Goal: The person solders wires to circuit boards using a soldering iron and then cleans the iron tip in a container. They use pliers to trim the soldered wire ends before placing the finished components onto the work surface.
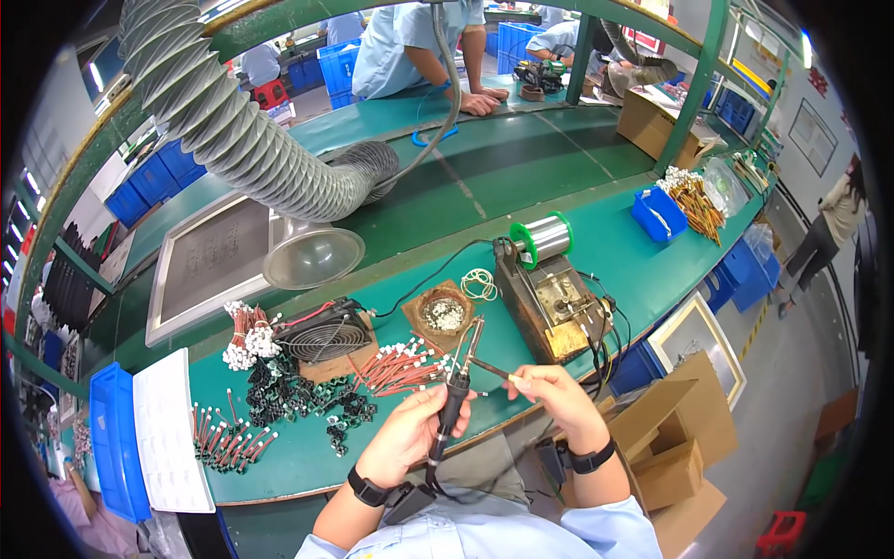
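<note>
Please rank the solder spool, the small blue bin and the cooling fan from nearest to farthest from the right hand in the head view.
1. Solder spool, up the bench beyond the right hand.
2. Cooling fan, to the left.
3. Small blue bin, far upper right.

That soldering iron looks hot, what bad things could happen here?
The soldering iron in the left hand points its tip close to the right hand, which pinches a thin wire piece, so fingers could get burned. Its cord runs down near the lap and might snag. The tip could also touch the red wires lying just beyond.
</note>
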A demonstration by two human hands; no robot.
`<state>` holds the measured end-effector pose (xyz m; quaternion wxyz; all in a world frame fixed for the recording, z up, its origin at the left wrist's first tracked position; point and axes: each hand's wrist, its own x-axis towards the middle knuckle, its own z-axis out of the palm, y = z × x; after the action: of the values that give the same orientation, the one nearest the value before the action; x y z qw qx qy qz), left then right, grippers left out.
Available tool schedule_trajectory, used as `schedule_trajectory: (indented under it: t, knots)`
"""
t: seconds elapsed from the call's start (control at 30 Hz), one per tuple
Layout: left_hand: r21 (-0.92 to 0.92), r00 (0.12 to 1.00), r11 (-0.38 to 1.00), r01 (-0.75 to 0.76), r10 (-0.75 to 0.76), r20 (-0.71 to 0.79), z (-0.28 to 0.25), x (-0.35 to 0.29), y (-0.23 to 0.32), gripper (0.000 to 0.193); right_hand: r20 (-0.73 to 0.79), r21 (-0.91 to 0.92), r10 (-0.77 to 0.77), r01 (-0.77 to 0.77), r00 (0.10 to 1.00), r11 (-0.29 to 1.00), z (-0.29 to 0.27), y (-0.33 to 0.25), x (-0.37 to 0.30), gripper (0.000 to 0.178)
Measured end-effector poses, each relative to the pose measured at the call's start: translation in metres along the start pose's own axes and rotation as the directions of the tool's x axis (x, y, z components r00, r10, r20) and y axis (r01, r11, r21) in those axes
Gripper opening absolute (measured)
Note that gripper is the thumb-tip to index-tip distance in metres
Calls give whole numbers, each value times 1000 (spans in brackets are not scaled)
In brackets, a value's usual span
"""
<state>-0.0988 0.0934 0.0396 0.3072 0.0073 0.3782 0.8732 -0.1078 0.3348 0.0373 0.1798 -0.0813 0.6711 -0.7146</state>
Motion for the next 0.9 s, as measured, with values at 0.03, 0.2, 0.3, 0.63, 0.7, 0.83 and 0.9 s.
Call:
schedule_trajectory:
  t: [0.03, 0.2, 0.3, 0.63, 0.7, 0.83, 0.9]
  knots:
    - [-54, 999, 998, 23, -21, 36, 0, -2, -2, 24, -8, 58, -6, 6, 1000, 998, 5, 2, 0, 23]
    - [20, 999, 1000, 5, -4, -45, 6, -6, 0, 26, -63, 66, -34, 38, 997, 997, 5, 1, 0, 23]
    - [177, 990, 984, -32, 55, -129, 7, -7, -1, 26, -107, -41, -55, 51, 993, 998, 7, -12, -2, 24]
    - [267, 977, 963, -38, 92, -192, -7, -15, -3, 24, -171, -306, -59, 3, 983, 952, 21, -29, 7, 29]
    - [272, 977, 961, -39, 94, -191, -12, -17, -6, 23, -210, -261, -74, 17, 975, 965, 24, -25, 13, 31]
    - [269, 971, 962, -50, 111, -213, -20, -22, -11, 23, -302, -239, -148, 76, 942, 968, 39, -23, 27, 35]
    - [243, 957, 967, -79, 142, -253, -22, -24, -12, 23, -317, -383, -255, 122, 914, 916, 50, -27, 36, 36]
